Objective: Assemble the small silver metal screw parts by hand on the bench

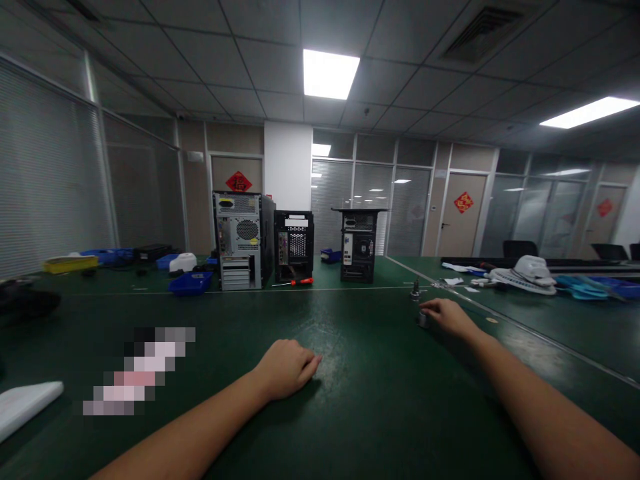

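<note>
My right hand [447,317] reaches out over the right part of the green table, its fingertips closed on the top of a small grey metal cylinder [423,321]. The cylinder is upright at the tabletop; I cannot tell its exact kind. Just beyond it stands a small metal piece [415,292] with a narrow pointed top, apart from my fingers. My left hand [286,368] rests on the table near the middle, its fingers curled into a loose fist. No object shows in it, though the palm faces away from view.
Across the table stand a large computer tower [240,243], an open black case [294,247] and another black case [357,247]. A red-handled screwdriver [303,282] lies before them. Blue trays [190,283] sit left, a white cap [534,272] right. A white slab [30,403] is near left.
</note>
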The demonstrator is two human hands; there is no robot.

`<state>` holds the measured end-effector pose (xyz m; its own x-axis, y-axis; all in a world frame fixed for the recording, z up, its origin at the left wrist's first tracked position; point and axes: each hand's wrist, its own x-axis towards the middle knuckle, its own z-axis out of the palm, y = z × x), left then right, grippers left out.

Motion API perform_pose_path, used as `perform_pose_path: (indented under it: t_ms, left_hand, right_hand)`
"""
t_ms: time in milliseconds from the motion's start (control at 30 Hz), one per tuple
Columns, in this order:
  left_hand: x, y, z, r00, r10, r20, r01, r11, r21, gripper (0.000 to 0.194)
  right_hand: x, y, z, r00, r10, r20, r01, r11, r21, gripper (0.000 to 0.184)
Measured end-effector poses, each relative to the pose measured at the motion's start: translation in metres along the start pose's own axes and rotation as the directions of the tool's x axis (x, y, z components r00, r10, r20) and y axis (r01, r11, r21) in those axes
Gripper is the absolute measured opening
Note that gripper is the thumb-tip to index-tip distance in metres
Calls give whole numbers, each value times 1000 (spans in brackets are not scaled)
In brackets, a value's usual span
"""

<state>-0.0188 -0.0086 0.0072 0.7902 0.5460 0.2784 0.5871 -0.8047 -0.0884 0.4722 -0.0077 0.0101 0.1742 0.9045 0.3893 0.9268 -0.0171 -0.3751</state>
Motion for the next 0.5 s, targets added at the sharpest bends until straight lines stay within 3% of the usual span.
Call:
perform_pose_path:
  t_ms: [233,500]
  left_hand:
    - [0,0,-1,1000,-2,-4,2,1000,-12,58]
    - [0,-2,2,1000,1,-16,-1,1000,9,57]
  right_hand:
    - [0,3,2,993,121,-5,-121,992,25,28]
    - [2,7,11,974,210,82,-219,968,122,40]
